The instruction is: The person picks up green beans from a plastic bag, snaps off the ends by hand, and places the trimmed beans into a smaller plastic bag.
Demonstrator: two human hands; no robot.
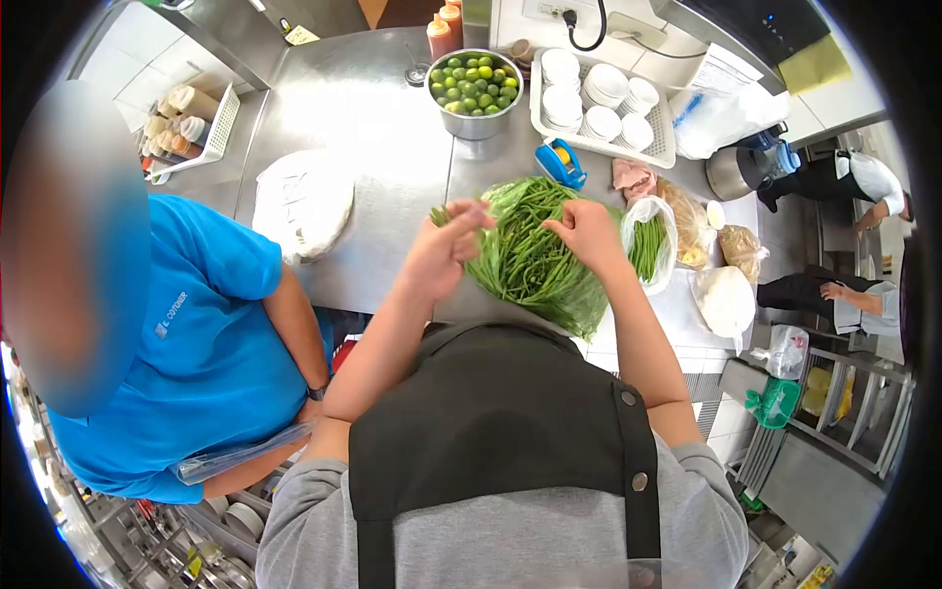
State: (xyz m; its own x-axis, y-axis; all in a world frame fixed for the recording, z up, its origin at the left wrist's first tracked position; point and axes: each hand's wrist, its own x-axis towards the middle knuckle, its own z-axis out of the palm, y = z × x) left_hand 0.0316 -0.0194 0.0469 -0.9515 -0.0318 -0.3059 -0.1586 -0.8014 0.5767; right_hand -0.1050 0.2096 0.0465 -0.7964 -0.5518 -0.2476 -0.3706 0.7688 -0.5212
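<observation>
At the front edge of the steel bench (pixel 392 177), near its middle, a heap of green beans (pixel 530 245) lies in an opened clear plastic bag (pixel 587 314), whose lower part reaches that edge. On the left of the heap, the left hand (pixel 446 247) is raised, blurred, its grip closed on green bean pieces (pixel 441 214) that poke out beyond the fingers. Over the heap's right side is the right hand (pixel 589 236), thumb and fingers bent toward each other; whether that grip holds a bean, I cannot tell. Just right of the heap stands a white plastic bag (pixel 663 216) with more green beans inside, and beyond it, toward the bench's right edge, lie brown-filled bags (pixel 743 252) and a knotted white bag (pixel 724 306). Farther back, a blue tape dispenser (pixel 561 165) sits behind the heap, with a steel pot (pixel 471 128) of limes (pixel 478 83) and a white plastic basket (pixel 666 133) of stacked white cups (pixel 605 86) toward the back edge. Well left of the heap rests a round white-wrapped bundle (pixel 304 204); a person in a blue shirt (pixel 206 344) stands at the front edge there.
</observation>
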